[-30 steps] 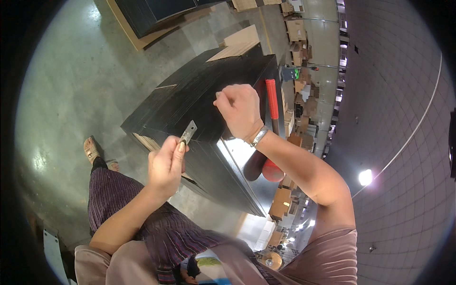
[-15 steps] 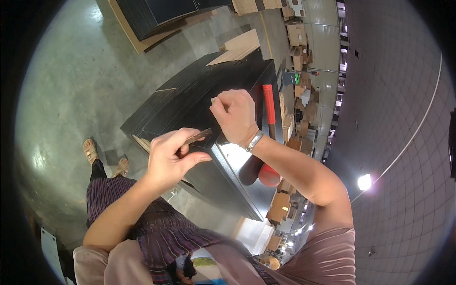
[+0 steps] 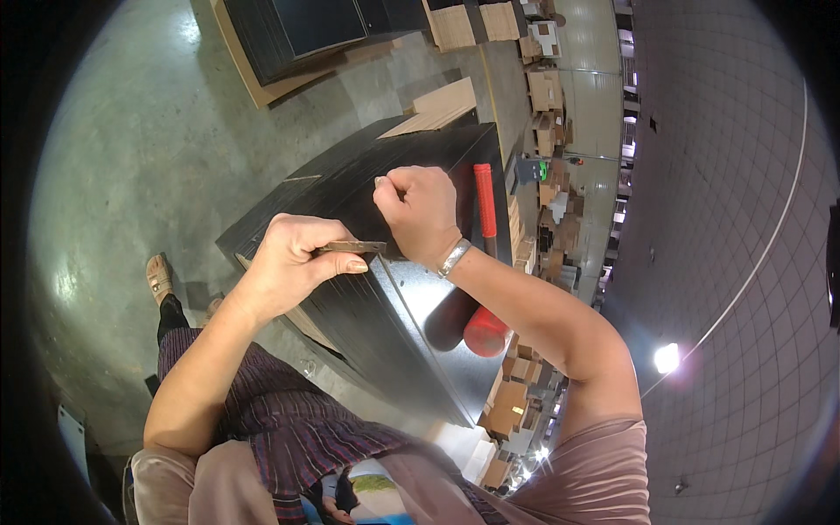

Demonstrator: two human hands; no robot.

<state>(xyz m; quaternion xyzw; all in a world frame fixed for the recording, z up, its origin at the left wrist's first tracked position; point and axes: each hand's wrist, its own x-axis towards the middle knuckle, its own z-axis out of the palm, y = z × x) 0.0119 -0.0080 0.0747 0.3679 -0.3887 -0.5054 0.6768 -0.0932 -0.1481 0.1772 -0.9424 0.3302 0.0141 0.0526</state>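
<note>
My left hand (image 3: 302, 261) pinches a thin, flat brownish strip (image 3: 354, 247) between thumb and curled fingers, its far end by the corner of a black wood-grain cabinet (image 3: 341, 194). My right hand (image 3: 422, 210) is curled into a fist over the cabinet's dark surface, thumb folded over. Whatever the fist may hold is hidden. Beside my right wrist, on the cabinet's glossy face, lies a mallet with a red ribbed grip (image 3: 485, 199) and a black and red head (image 3: 486, 332). My forearm covers part of its shaft.
Cardboard pieces (image 3: 437, 105) rest at the cabinet's far end. Another black cabinet (image 3: 297, 39) lies on cardboard across the concrete floor (image 3: 131, 149). Stacked cartons (image 3: 547, 87) line the background. My sandalled foot (image 3: 159, 276) is at the left.
My left hand has turned and risen slightly, its thumb now pressed against the strip, which lies more level. My right fist has shifted slightly left. The whole view has tilted a little.
</note>
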